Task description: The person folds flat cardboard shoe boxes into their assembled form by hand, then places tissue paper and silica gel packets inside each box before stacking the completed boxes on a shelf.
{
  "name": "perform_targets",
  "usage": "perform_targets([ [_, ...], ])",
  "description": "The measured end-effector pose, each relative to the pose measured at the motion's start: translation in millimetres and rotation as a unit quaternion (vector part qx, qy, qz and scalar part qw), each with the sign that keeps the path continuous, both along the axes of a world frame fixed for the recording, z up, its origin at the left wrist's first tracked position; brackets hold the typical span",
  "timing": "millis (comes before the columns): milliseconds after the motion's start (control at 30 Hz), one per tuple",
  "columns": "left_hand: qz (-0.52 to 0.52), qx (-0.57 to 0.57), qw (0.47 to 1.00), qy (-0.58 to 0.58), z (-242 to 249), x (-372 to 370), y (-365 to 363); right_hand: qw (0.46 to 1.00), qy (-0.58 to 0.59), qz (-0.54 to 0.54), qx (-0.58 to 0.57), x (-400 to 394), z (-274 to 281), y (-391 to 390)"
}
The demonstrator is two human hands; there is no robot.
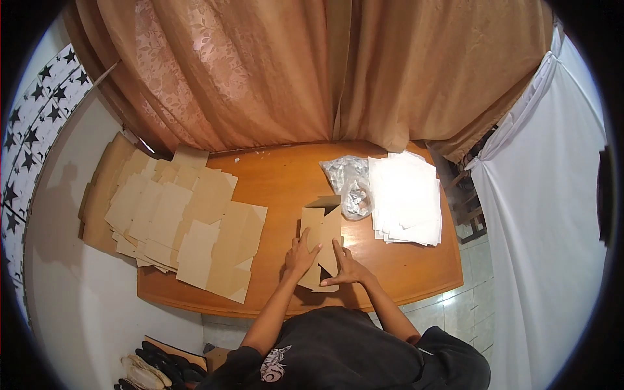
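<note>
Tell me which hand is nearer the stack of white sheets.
Right. The right hand lies on the brown card piece, on the side toward the white sheets; the left hand rests farther away.

On the glossy, smooth wooden table (279, 175), matt brown cardboard sheets (188, 221) lie left of a crinkly, shiny clear plastic bag (348, 179), with matt white paper sheets (406, 195) to its right.

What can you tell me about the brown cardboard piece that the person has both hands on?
The cardboard piece is a flat, tan cut-out that looks like thin card, with a folded flap at its far end. It lies on the wooden table, between a spread of similar sheets and a clear plastic bag. The left hand and right hand press flat on its near end.
</note>
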State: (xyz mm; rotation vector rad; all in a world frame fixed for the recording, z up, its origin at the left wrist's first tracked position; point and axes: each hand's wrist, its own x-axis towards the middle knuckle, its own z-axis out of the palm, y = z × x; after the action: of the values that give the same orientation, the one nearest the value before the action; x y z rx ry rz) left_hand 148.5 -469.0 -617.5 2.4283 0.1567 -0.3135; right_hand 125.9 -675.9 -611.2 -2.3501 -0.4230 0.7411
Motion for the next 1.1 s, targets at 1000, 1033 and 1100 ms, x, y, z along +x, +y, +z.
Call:
perform_targets([
  [1000,0.052,0.073,0.995,-0.031,6,-1,-5,0.987,-0.054,0.108,0.106,-4,94,3],
  [1033,0.052,0.072,0.996,-0.03,6,0,-5,0.988,0.001,0.128,0.085,-3,91,6],
  [1100,0.05,0.071,0.996,-0.03,7,1,-3,0.987,-0.052,0.121,0.093,-6,63,7],
])
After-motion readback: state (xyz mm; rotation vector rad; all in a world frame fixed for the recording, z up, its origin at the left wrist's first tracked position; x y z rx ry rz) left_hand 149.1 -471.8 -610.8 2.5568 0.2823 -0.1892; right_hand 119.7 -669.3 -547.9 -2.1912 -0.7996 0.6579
